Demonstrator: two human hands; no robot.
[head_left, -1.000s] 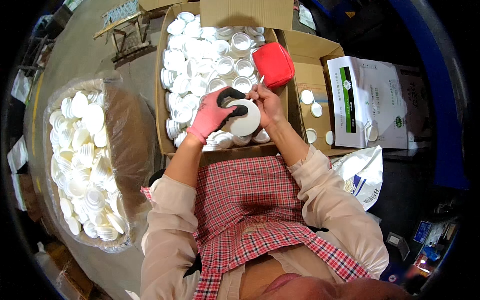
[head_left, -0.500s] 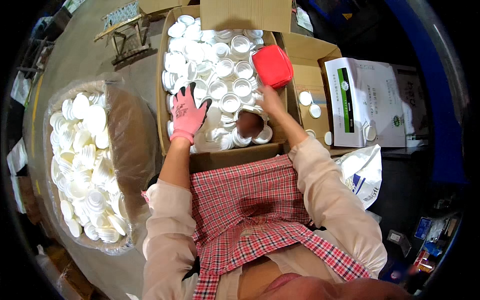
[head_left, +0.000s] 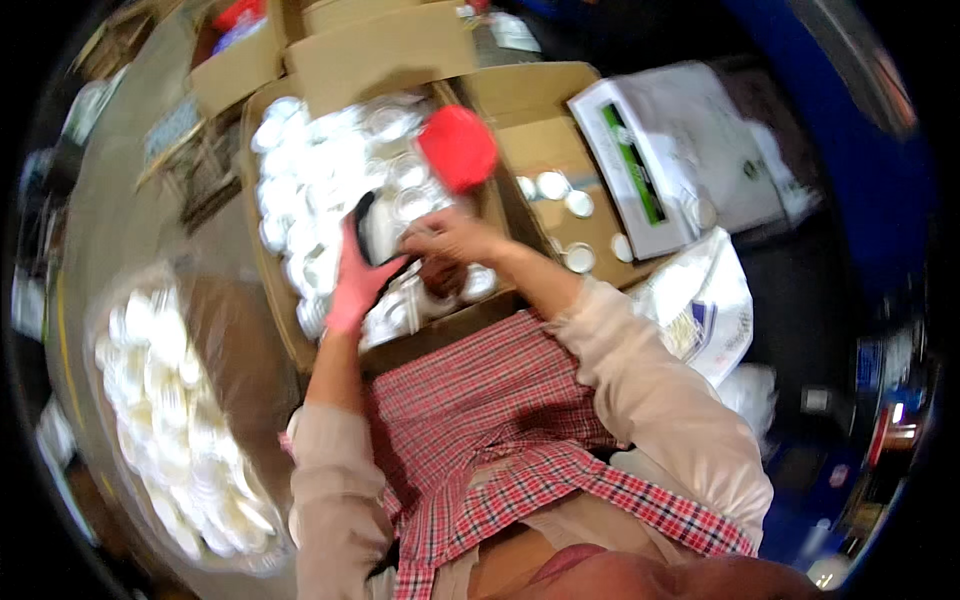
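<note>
Head view is pretty smeary rn, so take this w/ a grain of salt. The left hand [head_left: 352, 282], in a pink glove, is gripping a small white jar [head_left: 383, 232] with a dark edge over the open cardboard box [head_left: 268, 262], fingers wrapped around its side. The right hand [head_left: 447, 240], bare, is coming in from the right w/ fingers bunched together at the jar's rim, prob pinching at it, but the blur is hiding what exactly they're closing on.

To do this bit well imo: the person should be keeping the jar steady and level w/ the gloved hand, working low over the box so nothing drops far.

Pose: both forearms are reaching up and forward from the body, left wrist tipped back, right elbow bent out wide. A red lid [head_left: 457, 148] is sitting just beyond.
</note>
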